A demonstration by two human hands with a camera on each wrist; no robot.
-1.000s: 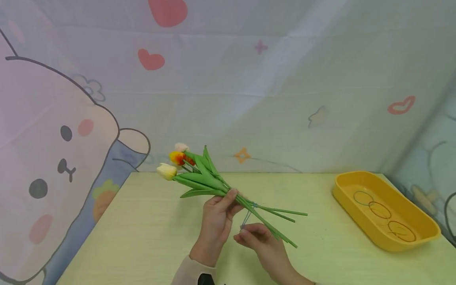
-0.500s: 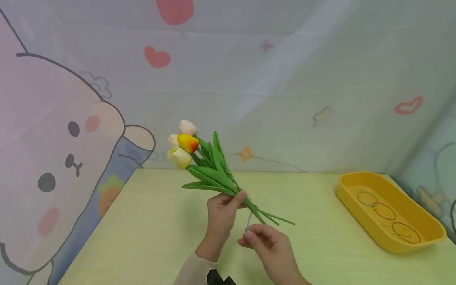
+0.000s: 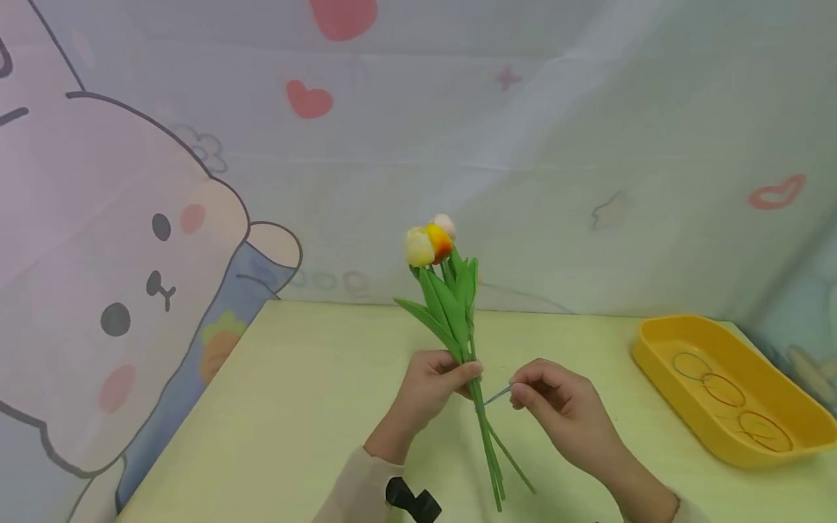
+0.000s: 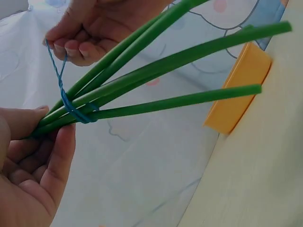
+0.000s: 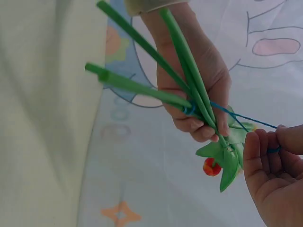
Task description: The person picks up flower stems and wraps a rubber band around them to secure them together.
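A bunch of artificial tulips (image 3: 451,290), with white, yellow-orange and pale pink heads, stands nearly upright above the table. My left hand (image 3: 428,388) pinches the green stems (image 4: 156,75) between thumb and fingers, below the leaves. Around the stems, just under that grip, loops a blue rubber band (image 4: 78,111). My right hand (image 3: 569,410) pinches the band's free end and holds it stretched out to the right of the stems. In the right wrist view the band (image 5: 236,116) runs taut from the stems to my right fingers. Below the band the stem ends spread apart.
A yellow tray (image 3: 726,447) stands at the table's right side, with several coloured rubber bands (image 3: 722,388) lying in it. The pale table (image 3: 314,407) meets a printed cloth backdrop (image 3: 556,181) at its far edge.
The tulips have turned from leaning left to nearly upright, with the left hand moving slightly right. My right hand has moved right and up, drawing the band out sideways instead of downward.
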